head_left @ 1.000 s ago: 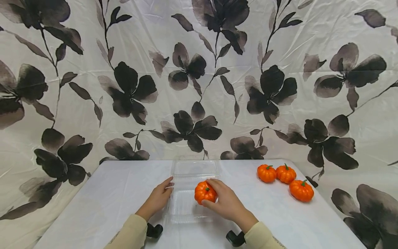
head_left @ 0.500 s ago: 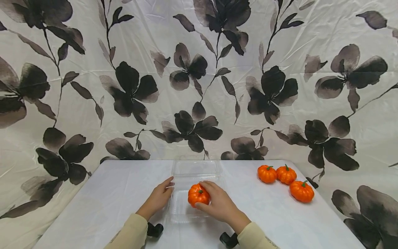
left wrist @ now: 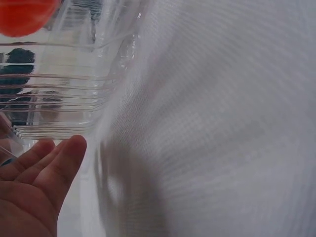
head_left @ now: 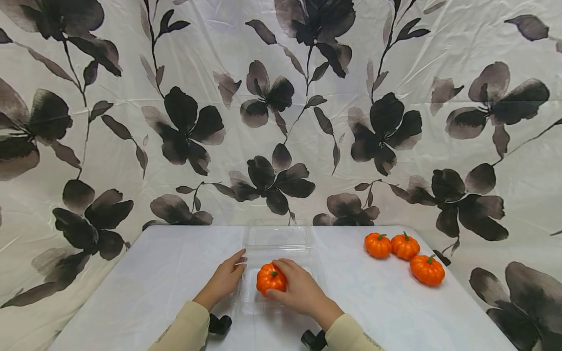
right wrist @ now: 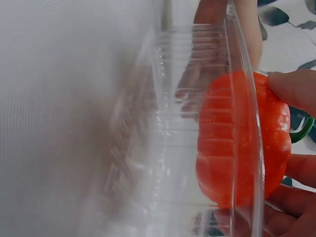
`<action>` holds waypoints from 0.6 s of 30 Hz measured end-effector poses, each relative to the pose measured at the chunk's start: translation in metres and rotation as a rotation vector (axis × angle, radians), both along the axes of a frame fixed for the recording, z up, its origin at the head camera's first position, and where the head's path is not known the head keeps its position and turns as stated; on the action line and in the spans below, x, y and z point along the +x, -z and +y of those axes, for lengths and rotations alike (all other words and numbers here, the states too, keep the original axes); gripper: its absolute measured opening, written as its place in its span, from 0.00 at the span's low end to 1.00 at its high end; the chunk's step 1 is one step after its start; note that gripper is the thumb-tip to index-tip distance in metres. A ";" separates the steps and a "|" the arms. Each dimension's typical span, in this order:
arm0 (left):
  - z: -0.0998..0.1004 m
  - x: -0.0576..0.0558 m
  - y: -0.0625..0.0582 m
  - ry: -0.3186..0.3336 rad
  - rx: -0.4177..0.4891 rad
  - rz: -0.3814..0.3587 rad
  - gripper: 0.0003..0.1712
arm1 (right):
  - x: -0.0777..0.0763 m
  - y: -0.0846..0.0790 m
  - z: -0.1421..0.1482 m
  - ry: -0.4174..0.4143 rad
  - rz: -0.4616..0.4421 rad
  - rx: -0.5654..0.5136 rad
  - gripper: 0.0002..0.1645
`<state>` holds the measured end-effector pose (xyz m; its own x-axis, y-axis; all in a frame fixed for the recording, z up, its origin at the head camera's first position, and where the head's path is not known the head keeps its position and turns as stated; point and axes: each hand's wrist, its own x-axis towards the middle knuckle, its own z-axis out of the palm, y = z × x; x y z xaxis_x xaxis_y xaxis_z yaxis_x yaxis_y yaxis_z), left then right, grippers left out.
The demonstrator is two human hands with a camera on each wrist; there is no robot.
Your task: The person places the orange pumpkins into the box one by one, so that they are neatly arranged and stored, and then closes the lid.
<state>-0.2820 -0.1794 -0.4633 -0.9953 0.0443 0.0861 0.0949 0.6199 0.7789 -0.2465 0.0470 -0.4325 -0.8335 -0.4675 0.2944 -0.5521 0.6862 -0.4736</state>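
Note:
In the head view, an orange mini pumpkin with a green stem is in my right hand, thumb and fingers curled round its right side. It is low in the base of a clear plastic clamshell container; the right wrist view shows the pumpkin partly behind the container's clear wall. Whether it touches the floor of the base I cannot tell. My left hand stands at the container's left side. In the left wrist view, its nearly straight fingers touch the ribbed wall.
The container's clear lid lies folded back toward the far table edge. Three more orange pumpkins sit grouped at the back right of the white-covered table. A floral curtain hangs behind.
My right hand has carried the pumpkin left and slightly toward me, lower over the container's base. The left hand has stayed at the container's left side.

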 end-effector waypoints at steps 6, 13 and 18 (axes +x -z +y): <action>0.000 0.000 0.000 0.003 -0.003 0.008 0.30 | -0.002 0.006 -0.005 -0.001 -0.018 0.006 0.40; 0.000 0.001 -0.001 0.005 0.001 0.016 0.30 | -0.002 0.006 -0.011 0.005 -0.037 0.024 0.41; 0.001 0.001 -0.001 0.001 0.002 0.006 0.30 | -0.002 0.004 -0.016 -0.013 -0.044 0.025 0.41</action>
<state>-0.2811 -0.1788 -0.4625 -0.9947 0.0449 0.0926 0.1005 0.6180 0.7798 -0.2482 0.0309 -0.4360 -0.8392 -0.4851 0.2457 -0.5401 0.6912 -0.4801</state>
